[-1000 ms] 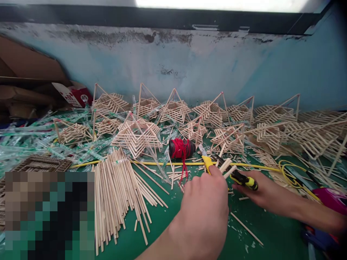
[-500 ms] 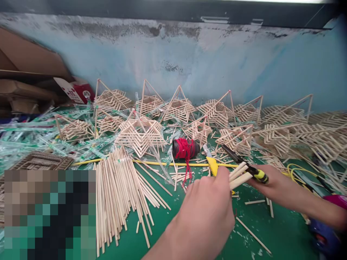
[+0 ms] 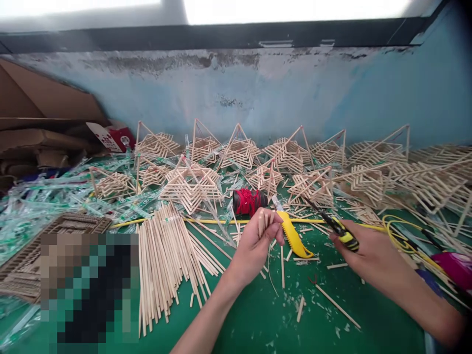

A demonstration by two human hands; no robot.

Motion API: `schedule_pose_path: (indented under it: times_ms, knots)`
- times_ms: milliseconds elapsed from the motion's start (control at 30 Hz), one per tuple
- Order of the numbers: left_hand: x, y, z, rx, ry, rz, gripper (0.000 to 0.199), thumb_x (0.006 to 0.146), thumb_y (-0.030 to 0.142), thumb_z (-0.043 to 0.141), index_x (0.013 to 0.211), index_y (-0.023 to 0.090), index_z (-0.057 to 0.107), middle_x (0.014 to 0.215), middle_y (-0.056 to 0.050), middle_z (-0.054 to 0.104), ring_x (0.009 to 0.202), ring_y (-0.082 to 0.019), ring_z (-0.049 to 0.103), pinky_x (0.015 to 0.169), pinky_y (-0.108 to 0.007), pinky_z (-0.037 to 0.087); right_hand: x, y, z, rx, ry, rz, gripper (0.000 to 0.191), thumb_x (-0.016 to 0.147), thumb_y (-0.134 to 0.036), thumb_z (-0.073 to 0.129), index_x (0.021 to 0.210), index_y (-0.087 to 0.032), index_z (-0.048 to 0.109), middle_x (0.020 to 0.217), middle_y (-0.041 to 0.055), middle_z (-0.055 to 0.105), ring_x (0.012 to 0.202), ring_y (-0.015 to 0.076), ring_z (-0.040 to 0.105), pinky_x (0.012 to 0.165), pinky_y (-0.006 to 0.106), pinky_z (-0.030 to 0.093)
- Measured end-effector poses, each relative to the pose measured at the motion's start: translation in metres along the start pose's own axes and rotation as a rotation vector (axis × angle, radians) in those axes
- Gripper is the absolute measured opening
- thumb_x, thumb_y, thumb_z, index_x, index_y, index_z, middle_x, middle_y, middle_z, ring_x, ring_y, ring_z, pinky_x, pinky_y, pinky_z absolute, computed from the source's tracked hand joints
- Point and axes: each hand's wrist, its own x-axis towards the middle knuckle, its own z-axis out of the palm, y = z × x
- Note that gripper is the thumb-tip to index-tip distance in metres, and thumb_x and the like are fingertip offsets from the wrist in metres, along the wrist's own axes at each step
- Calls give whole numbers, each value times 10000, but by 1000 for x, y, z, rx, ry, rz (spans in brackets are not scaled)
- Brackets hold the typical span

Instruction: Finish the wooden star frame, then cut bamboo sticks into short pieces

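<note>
My left hand [image 3: 254,246] is closed round a few short wooden sticks [image 3: 262,221], whose ends poke out between the fingers. Just right of it lies a yellow-handled knife [image 3: 293,236] with its blade pointing away. My right hand [image 3: 363,246] grips a black tool with a yellow-and-black handle [image 3: 344,236]; its long, narrow dark end points up and left. Whether its jaws are apart cannot be made out. Beyond my left hand sits a black spool wound with red thread [image 3: 249,201]. A bundle of long wooden sticks [image 3: 165,265] lies to the left.
Several star-shaped stick frames [image 3: 191,187] stand in rows along the blue wall [image 3: 236,93]. Plastic wrapping [image 3: 70,187] heaps up at left, near a brown woven tray [image 3: 81,223]. A yellow cord [image 3: 127,222] crosses the green table [image 3: 265,319], where offcuts lie scattered.
My left hand has drawn back left, away from the tool, and the sticks now sit inside its fist. My right hand still holds the tool. The view has tilted upward.
</note>
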Motion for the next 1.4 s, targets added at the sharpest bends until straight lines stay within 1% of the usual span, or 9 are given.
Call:
schedule_pose_path:
  times_ms: [100, 300, 433, 700, 900, 1033, 1133, 1233, 1400]
  knots:
    - [-4, -5, 1, 67, -22, -58, 300, 944, 462, 571, 974, 167, 521, 711, 22, 540, 680, -122, 535, 695, -257, 435, 1, 9, 15, -175, 70, 71, 395, 843, -407, 451, 1112, -169, 614, 947, 159, 710, 869, 357, 674, 686, 400, 471]
    - [-10, 2, 5, 185, -35, -16, 296, 991, 418, 488, 982, 144, 597, 732, -21, 621, 743, -152, 599, 765, -287, 467, 2, 17, 40, -162, 76, 113, 430, 831, -364, 496, 1205, -169, 582, 1162, 155, 682, 1002, 362, 658, 801, 437, 497]
    - [-8, 7, 5, 209, 6, 15, 301, 980, 416, 511, 970, 140, 628, 849, -91, 731, 846, -200, 681, 875, -347, 504, 1, 15, 45, -150, 128, 113, 462, 796, -336, 519, 1220, -160, 578, 1206, 158, 663, 1064, 369, 628, 877, 469, 493]
    - [-7, 5, 3, 164, 95, -11, 329, 920, 458, 609, 888, 133, 651, 832, -104, 762, 804, -226, 728, 861, -393, 560, -3, 10, 53, -128, 258, 96, 454, 791, -324, 493, 1209, -164, 568, 1219, 154, 628, 1086, 366, 598, 921, 480, 486]
    - [-10, 59, -21, 167, 137, 268, 179, 945, 351, 613, 928, 176, 645, 812, -41, 737, 724, -174, 700, 728, -340, 575, -6, 12, 58, -120, 310, 60, 443, 807, -319, 508, 1223, -169, 542, 1208, 175, 614, 1076, 393, 584, 954, 519, 471]
    - [-11, 100, -45, 221, 193, 384, 157, 954, 362, 604, 906, 214, 627, 622, 30, 623, 525, -102, 539, 562, -244, 478, -7, 14, 58, -129, 315, 58, 448, 815, -332, 508, 1231, -169, 542, 1216, 171, 610, 1071, 400, 588, 942, 528, 482]
    - [-14, 111, -58, 288, 190, 350, 171, 928, 352, 647, 883, 188, 639, 533, 56, 478, 465, -74, 397, 501, -217, 369, -7, 14, 58, -121, 328, 48, 450, 806, -318, 510, 1226, -163, 551, 1212, 173, 616, 1064, 395, 590, 936, 530, 486]
    - [-18, 114, -66, 253, 191, 309, 163, 921, 346, 657, 860, 196, 642, 556, 43, 483, 499, -88, 422, 534, -236, 381, -7, 15, 58, -103, 336, 47, 461, 789, -305, 519, 1226, -165, 559, 1205, 175, 626, 1068, 396, 590, 934, 538, 484]
    - [-23, 132, -80, 121, 292, 396, 170, 943, 352, 622, 858, 206, 638, 547, 75, 351, 437, -58, 287, 448, -182, 287, -7, 18, 60, -97, 353, 72, 459, 781, -343, 522, 1210, -189, 580, 1192, 143, 640, 1064, 381, 606, 926, 535, 498]
